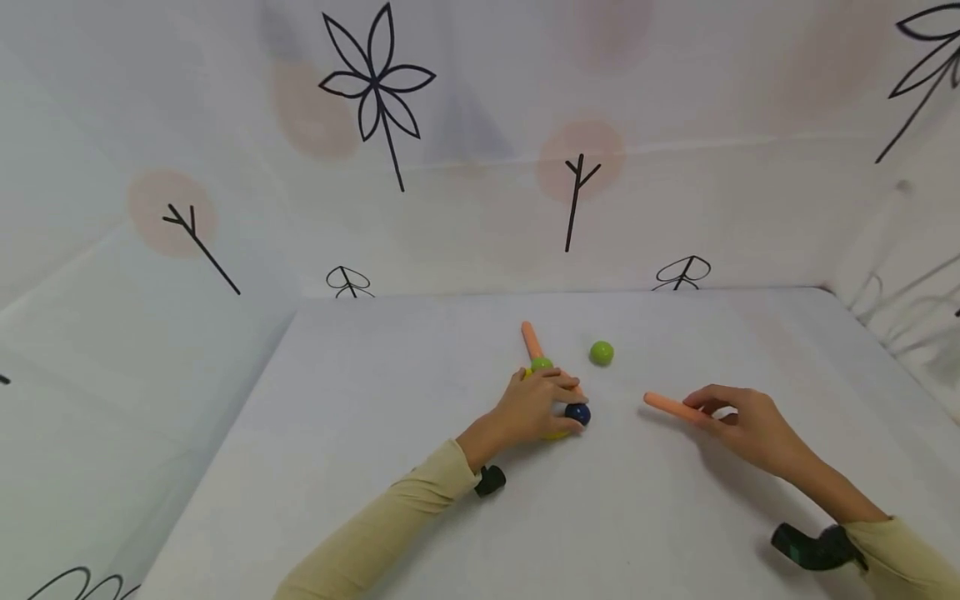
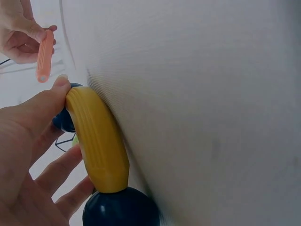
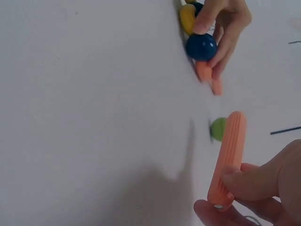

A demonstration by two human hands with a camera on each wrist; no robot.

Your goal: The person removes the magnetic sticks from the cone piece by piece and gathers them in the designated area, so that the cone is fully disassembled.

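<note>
My left hand (image 1: pixel 528 408) pinches a dark blue ball (image 1: pixel 577 414) between thumb and fingers. That ball joins a curved yellow ribbed piece (image 2: pixel 101 141), whose other end meets a second dark blue ball (image 2: pixel 122 209). Beyond the fingers, an orange rod (image 1: pixel 531 340) extends from a green ball (image 1: pixel 542 364); another short orange piece (image 3: pixel 203 70) shows by the pinched ball. My palm hides part of this cluster. Off to the right, my right hand (image 1: pixel 753 425) holds a loose orange ribbed rod (image 1: pixel 667 406) near one end, above the table and apart from the cluster.
A loose green ball (image 1: pixel 602 352) lies on the white table (image 1: pixel 360 417), behind and between the hands. Dark curved devices (image 1: pixel 813 547) sit at both wrists. White cloth with line-drawn flowers (image 1: pixel 480 225) rises behind the table and along its sides.
</note>
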